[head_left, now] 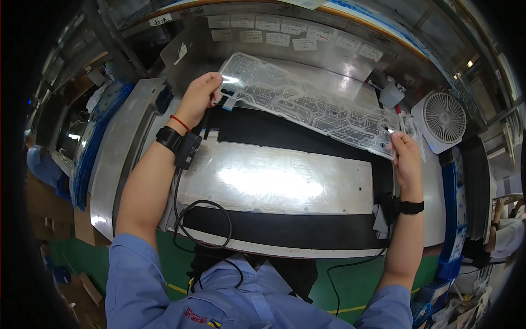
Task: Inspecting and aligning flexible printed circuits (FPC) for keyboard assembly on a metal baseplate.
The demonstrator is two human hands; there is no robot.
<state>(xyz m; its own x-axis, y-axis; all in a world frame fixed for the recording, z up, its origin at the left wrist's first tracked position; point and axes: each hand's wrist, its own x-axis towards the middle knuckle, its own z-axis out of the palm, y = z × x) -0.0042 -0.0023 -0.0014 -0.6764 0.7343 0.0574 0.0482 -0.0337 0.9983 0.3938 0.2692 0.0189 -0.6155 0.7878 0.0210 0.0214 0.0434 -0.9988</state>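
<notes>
A: Start with the left hand.
B: Left hand (205,97): thumb and fingers pinched on the left end of a clear, circuit-patterned sheet (312,104). Red cord (179,122) and black strapped device (187,151) on that wrist.
A: Right hand?
B: Right hand (407,156): pinched on the sheet's right end, near its lower corner. Black band (411,207) behind it.
A: The sheet, then?
B: Spans the gap between both hands, slanting toward the body at the right one. Can't tell whether its near edge touches anything.
A: Bodyward of the hands?
B: Shiny silver plate (274,175), flat on a black mat (290,230). Cable (204,202) looped below the left hand.
A: Farther out?
B: White fan (441,118) beyond the right hand, to its right. Paper slips (268,23) on the metal panel beyond both.
</notes>
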